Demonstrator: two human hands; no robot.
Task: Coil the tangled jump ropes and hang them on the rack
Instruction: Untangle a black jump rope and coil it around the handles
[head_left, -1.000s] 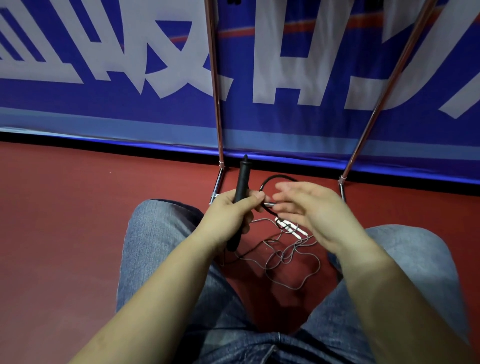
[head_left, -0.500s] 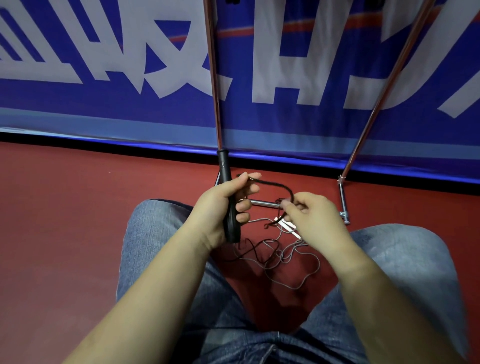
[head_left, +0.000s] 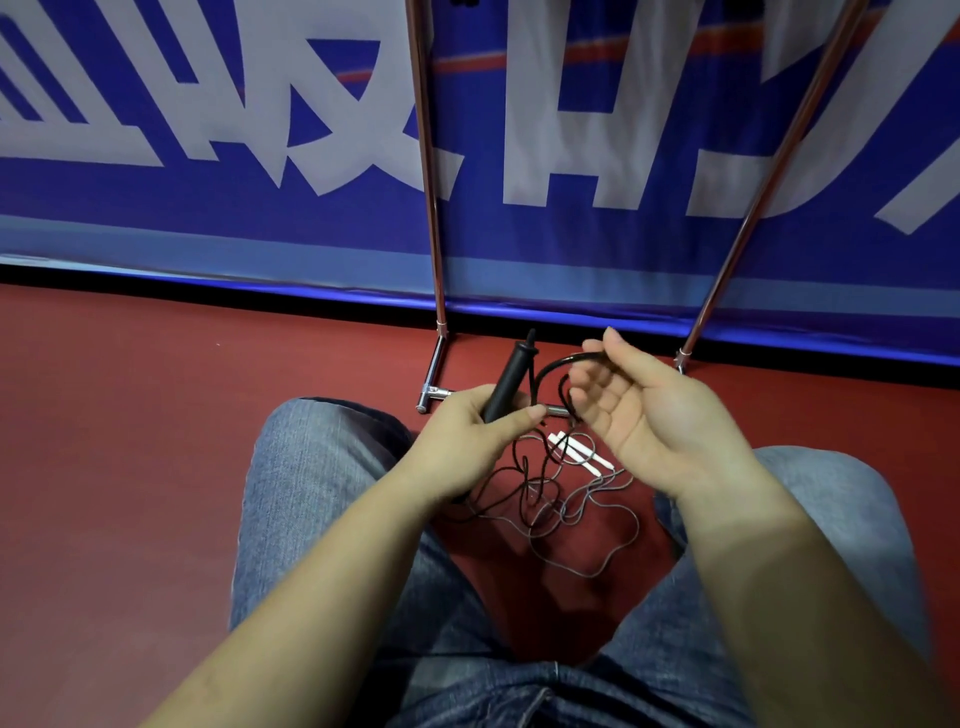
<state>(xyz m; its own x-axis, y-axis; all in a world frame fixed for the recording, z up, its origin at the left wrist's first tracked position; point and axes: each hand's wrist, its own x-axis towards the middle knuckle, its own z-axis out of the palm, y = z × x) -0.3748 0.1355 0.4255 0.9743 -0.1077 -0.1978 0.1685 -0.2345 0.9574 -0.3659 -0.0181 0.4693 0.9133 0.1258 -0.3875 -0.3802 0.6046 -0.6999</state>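
My left hand (head_left: 467, 441) grips the black handle (head_left: 511, 379) of a black jump rope, its tip pointing up and away. The black cord (head_left: 553, 366) loops from the handle tip over to my right hand (head_left: 644, 410), which is palm-up with the cord running between thumb and fingers. More black cord hangs down into a tangle (head_left: 540, 499) on the floor between my knees. A thin grey rope (head_left: 608, 525) with white handles (head_left: 582, 449) lies mixed into it. The rack's two metal poles (head_left: 428, 197) rise just behind my hands.
The rack's chrome base bar (head_left: 434, 397) rests on the red floor (head_left: 119, 441), with the second pole (head_left: 769, 176) slanting up to the right. A blue banner (head_left: 208, 156) with white letters stands close behind. My jeans-clad knees (head_left: 311, 467) flank the ropes.
My left hand tilted the black handle rightward and lower. My right hand opened from a pinch, turned palm-up and rose, drawing the black cord into a wider loop.
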